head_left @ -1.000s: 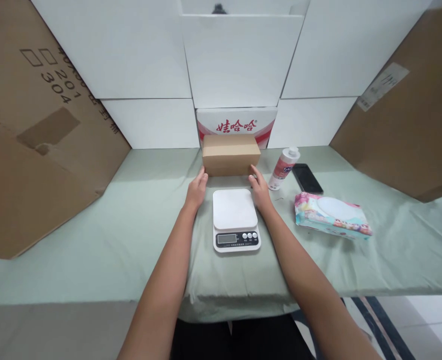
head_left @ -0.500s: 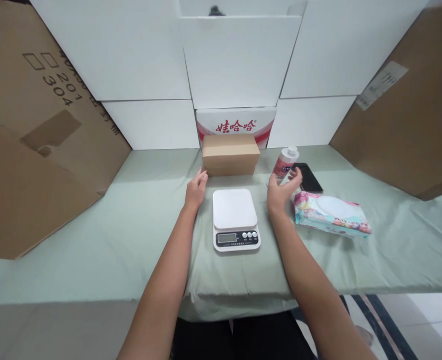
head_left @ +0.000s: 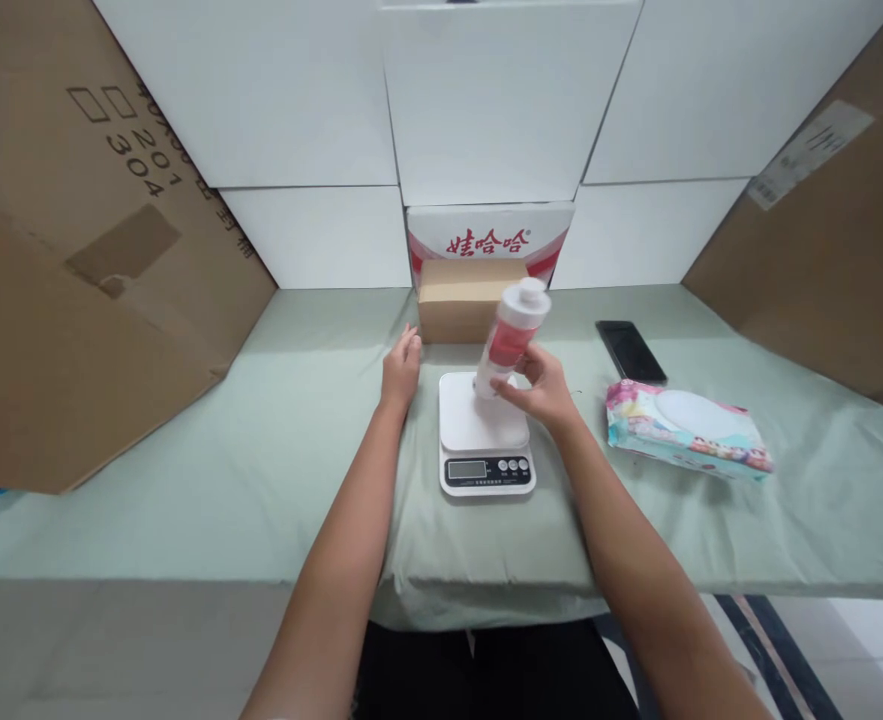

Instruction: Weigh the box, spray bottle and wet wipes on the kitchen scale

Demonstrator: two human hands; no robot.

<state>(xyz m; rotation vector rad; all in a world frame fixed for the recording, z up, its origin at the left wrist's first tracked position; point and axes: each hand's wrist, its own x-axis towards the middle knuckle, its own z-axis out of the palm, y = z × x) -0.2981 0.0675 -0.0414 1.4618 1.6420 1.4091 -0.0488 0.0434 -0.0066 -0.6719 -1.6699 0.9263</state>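
A kitchen scale [head_left: 484,425] with a white platform and a dark button panel lies in front of me. My right hand [head_left: 542,387] grips a white bottle [head_left: 506,345] with a white cap and a pink-red label near its lower part. The bottle leans a little to the right over the scale's platform; whether its base touches the platform I cannot tell. To the left of the scale, my left hand [head_left: 401,368] rests on the cloth with fingers stretched forward, holding nothing. Its fingertips are beside the left corner of a small brown cardboard box [head_left: 456,310].
A black phone [head_left: 631,351] and a colourful pack of wipes [head_left: 688,430] lie to the right on the green cloth [head_left: 283,430]. Behind the small box stands a white-and-red carton [head_left: 490,232] against white panels. Large cardboard sheets [head_left: 133,330] flank both sides.
My right hand has carried the bottle left, from beside the phone to above the scale. The left hand stays beside the small box. The view has shifted slightly.
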